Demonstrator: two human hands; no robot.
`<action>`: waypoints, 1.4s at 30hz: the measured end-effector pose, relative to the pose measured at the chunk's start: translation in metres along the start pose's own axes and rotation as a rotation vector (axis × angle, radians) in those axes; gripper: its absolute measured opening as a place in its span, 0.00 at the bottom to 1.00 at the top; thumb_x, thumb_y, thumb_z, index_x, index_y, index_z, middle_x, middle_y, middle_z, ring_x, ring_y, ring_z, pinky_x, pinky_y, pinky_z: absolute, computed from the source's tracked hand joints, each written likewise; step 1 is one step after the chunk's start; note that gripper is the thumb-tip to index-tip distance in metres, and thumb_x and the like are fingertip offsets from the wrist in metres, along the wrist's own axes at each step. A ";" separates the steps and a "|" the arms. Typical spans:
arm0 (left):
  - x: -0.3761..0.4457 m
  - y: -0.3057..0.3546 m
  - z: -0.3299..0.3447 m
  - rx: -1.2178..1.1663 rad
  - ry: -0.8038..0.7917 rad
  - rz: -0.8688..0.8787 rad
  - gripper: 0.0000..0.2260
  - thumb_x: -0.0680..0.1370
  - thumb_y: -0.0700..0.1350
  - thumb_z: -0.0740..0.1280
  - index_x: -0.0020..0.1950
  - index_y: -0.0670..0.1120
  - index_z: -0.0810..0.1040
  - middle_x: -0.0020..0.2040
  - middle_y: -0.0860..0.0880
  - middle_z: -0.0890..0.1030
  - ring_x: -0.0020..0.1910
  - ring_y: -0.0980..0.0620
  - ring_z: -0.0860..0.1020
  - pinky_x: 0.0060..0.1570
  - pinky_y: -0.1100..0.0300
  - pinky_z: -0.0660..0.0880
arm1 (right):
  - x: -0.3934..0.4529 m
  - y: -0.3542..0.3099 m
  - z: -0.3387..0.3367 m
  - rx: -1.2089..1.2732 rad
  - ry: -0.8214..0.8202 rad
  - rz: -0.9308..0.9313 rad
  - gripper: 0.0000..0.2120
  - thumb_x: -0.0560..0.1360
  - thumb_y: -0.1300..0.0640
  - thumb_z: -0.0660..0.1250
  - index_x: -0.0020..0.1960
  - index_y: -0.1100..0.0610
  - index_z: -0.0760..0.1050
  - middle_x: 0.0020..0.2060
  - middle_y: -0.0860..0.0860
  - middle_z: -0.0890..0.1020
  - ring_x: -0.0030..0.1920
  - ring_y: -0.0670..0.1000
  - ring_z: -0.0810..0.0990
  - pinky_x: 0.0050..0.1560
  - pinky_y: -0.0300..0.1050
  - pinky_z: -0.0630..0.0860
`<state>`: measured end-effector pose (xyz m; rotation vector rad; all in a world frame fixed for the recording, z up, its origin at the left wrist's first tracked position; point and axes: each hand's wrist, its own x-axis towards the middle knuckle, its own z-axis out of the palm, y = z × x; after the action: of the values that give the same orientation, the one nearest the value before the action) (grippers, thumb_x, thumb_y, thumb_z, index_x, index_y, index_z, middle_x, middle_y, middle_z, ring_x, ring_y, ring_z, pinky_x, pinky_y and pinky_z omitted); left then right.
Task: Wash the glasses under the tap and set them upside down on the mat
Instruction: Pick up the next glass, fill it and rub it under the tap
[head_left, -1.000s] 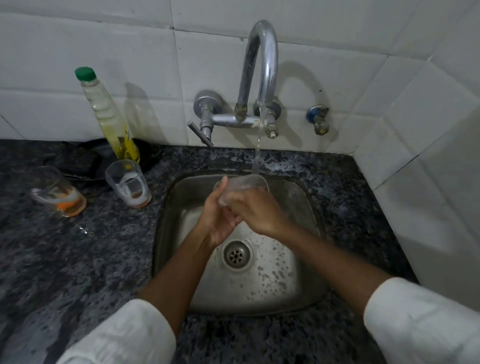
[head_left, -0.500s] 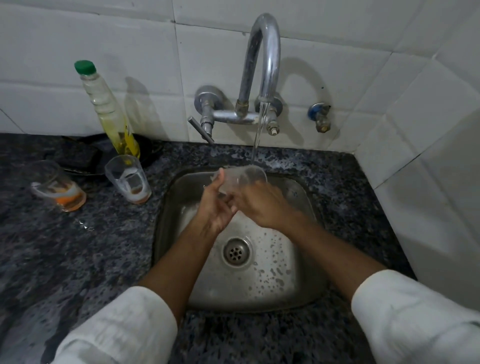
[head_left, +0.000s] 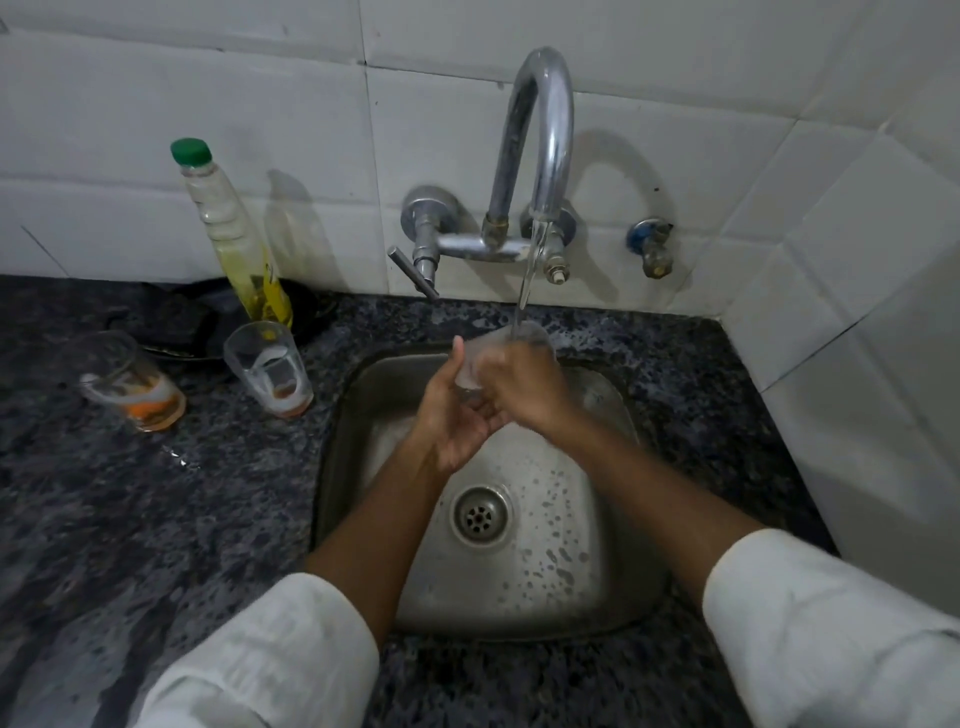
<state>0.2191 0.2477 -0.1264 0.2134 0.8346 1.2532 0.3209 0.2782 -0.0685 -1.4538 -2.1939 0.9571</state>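
Note:
A clear glass (head_left: 485, 358) is held over the steel sink (head_left: 613, 582), right under the water running from the curved chrome tap (head_left: 545, 130). My left hand (head_left: 457, 415) cups the glass from below and the left. My right hand (head_left: 524, 387) wraps around it from the right, hiding much of it. Two dirty glasses stand on the counter to the left: one with white and orange dregs (head_left: 267, 369) near the sink, and another with orange residue (head_left: 127, 382) farther left. No mat is visible.
A tall bottle of yellow liquid with a green cap (head_left: 234, 234) stands against the tiled wall behind the glasses. A dark pan-like object (head_left: 176, 322) lies by it. A small valve (head_left: 649, 244) juts from the wall right of the tap. Speckled dark granite counter (head_left: 130, 519) surrounds the sink.
Both hands with the glass have shifted slightly up toward the spout, and the glass has turned between them under the stream. The counter glasses have not moved.

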 end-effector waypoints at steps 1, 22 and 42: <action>-0.001 -0.004 0.001 -0.058 -0.019 0.040 0.24 0.81 0.56 0.62 0.62 0.36 0.78 0.58 0.35 0.81 0.54 0.43 0.82 0.57 0.50 0.79 | 0.002 -0.006 0.006 0.393 0.070 0.147 0.10 0.77 0.57 0.63 0.40 0.61 0.76 0.35 0.55 0.79 0.36 0.52 0.78 0.35 0.43 0.70; 0.007 -0.002 -0.014 -0.074 -0.081 0.016 0.20 0.83 0.51 0.59 0.62 0.36 0.78 0.57 0.35 0.81 0.54 0.43 0.82 0.56 0.50 0.80 | -0.004 0.001 0.014 0.212 0.059 0.024 0.10 0.79 0.60 0.60 0.47 0.61 0.79 0.43 0.56 0.83 0.46 0.56 0.83 0.42 0.49 0.76; 0.009 -0.011 -0.013 -0.124 -0.049 -0.002 0.24 0.81 0.58 0.59 0.53 0.38 0.81 0.49 0.40 0.83 0.47 0.46 0.84 0.44 0.54 0.81 | -0.009 0.012 0.025 0.472 0.049 0.078 0.17 0.79 0.54 0.59 0.47 0.66 0.78 0.42 0.62 0.81 0.38 0.52 0.79 0.36 0.45 0.76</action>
<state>0.2194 0.2480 -0.1461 0.1433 0.7125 1.2884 0.3176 0.2641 -0.0936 -1.3208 -1.7273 1.3384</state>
